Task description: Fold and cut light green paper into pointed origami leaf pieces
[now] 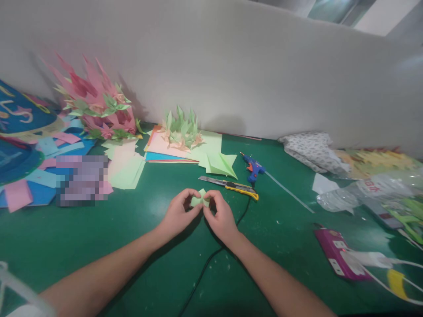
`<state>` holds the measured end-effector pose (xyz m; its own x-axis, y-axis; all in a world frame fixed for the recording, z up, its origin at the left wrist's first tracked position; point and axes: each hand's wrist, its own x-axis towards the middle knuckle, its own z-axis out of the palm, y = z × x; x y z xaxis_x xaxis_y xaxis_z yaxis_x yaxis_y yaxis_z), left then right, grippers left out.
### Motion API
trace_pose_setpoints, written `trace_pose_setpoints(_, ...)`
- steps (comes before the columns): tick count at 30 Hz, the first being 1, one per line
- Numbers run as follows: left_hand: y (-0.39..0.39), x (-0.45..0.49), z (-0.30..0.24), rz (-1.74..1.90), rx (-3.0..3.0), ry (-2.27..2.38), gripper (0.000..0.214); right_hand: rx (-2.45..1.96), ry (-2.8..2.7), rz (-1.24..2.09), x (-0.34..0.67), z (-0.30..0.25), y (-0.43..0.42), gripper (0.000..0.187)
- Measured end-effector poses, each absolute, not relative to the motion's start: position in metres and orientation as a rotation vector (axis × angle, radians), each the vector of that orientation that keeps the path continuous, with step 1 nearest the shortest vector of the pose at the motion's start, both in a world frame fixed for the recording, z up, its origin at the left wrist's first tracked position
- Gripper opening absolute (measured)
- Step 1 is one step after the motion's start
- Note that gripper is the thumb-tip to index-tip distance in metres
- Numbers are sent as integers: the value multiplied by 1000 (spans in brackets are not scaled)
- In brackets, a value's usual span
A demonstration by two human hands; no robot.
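Note:
Both my hands meet over the green table [139, 229], pinching one small folded piece of light green paper [199, 199]. My left hand [178, 213] grips its left side with thumb and fingers closed. My right hand [220, 216] pinches its right side the same way. Just behind the hands lies a yellow utility knife [231, 186] with its blade out. A blue glue gun [254, 169] rests beyond it, its black cord [211, 257] running back between my forearms.
Folded green paper shapes [220, 164] and a stack of coloured sheets [172, 149] lie behind the knife. Pink and green paper flower pieces [99, 105] stand at back left. Pale sheets [125, 169] lie left. A purple power strip [340, 255] and plastic bags [357, 193] sit right.

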<state>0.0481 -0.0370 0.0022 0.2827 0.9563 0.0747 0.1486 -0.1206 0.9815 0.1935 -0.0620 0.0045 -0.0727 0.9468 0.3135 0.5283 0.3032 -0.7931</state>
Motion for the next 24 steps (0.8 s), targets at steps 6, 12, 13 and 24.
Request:
trace_pose_setpoints(6, -35, 48, 4, 1020, 1468, 1076, 12, -1323, -1730, 551, 193, 8, -62, 12)
trace_pose_setpoints(12, -34, 50, 5, 1047, 1212, 926, 31, -1244, -1789, 419, 194, 17, -62, 10)
trace_pose_setpoints(13, -34, 51, 5, 1037, 1191, 928, 34, -1236, -1781, 415, 194, 17, -62, 11)
trace_pose_setpoints(24, -34, 47, 11, 922, 1250, 1040, 28, -1201, -1740, 412, 197, 11, -60, 13)
